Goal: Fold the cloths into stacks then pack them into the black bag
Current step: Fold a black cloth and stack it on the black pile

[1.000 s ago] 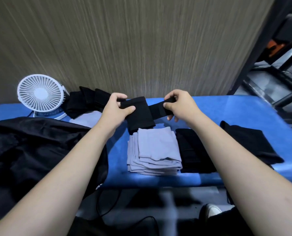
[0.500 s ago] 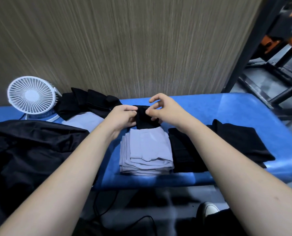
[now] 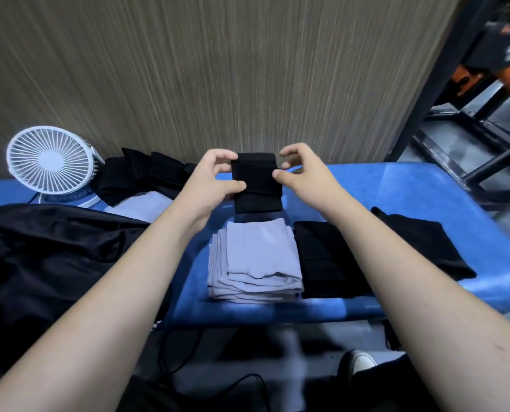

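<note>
I hold a small folded black cloth (image 3: pixel 256 182) up above the blue table (image 3: pixel 396 191). My left hand (image 3: pixel 215 179) pinches its left edge and my right hand (image 3: pixel 301 173) pinches its right edge. Below it lies a stack of folded grey cloths (image 3: pixel 256 260), with a stack of folded black cloths (image 3: pixel 322 260) to its right. The black bag (image 3: pixel 48 263) lies open at the left, draped over the table edge. Unfolded black cloths (image 3: pixel 140 176) are piled at the back, and a grey cloth (image 3: pixel 140 206) lies partly under them.
A white desk fan (image 3: pixel 50 162) stands at the back left. Another black cloth (image 3: pixel 426 242) lies flat at the right of the table. A wood-grain wall rises behind. Metal frames stand on the floor at the right. Cables and my shoe (image 3: pixel 357 362) are below the table.
The black cloth was stretched long between my hands, then I brought its ends together. It is now a compact folded square, raised slightly higher.
</note>
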Demonstrator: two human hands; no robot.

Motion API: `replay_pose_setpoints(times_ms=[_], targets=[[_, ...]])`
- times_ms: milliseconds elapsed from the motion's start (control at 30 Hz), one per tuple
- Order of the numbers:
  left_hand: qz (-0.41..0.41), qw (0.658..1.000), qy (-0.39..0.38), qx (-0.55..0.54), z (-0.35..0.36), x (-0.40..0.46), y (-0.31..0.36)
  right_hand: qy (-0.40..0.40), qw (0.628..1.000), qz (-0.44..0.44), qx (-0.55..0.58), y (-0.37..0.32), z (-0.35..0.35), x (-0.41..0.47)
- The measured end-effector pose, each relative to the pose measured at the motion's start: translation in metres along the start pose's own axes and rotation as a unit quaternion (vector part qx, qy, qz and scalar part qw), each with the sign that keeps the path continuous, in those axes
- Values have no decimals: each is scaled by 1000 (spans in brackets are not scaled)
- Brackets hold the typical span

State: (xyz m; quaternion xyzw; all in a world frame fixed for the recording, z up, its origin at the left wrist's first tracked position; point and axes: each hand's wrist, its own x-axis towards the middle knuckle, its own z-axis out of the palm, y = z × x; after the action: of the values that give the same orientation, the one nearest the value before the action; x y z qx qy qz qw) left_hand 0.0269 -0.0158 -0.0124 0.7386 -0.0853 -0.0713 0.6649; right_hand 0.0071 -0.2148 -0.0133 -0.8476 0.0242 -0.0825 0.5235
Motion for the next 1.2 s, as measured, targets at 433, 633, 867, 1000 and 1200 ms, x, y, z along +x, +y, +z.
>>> replay_pose_setpoints(times_ms=[433, 633, 867, 1000, 1200], targets=[[14, 986, -145, 87, 47, -17, 24, -106, 994, -15, -8, -9, -73, -41], [40, 954, -188, 230, 72, -19, 24, -135, 986, 15, -98, 6, -90, -57], [28, 937, -213, 274, 79, -20, 20, -166, 964, 1, -207, 7, -94, -61], [25, 923, -210, 321, 81, -21, 12, -193, 936, -8, -295, 6, -87, -58], [58, 880, -203, 425, 81, -20, 5, -230, 906, -20, -354, 15, -79, -55]])
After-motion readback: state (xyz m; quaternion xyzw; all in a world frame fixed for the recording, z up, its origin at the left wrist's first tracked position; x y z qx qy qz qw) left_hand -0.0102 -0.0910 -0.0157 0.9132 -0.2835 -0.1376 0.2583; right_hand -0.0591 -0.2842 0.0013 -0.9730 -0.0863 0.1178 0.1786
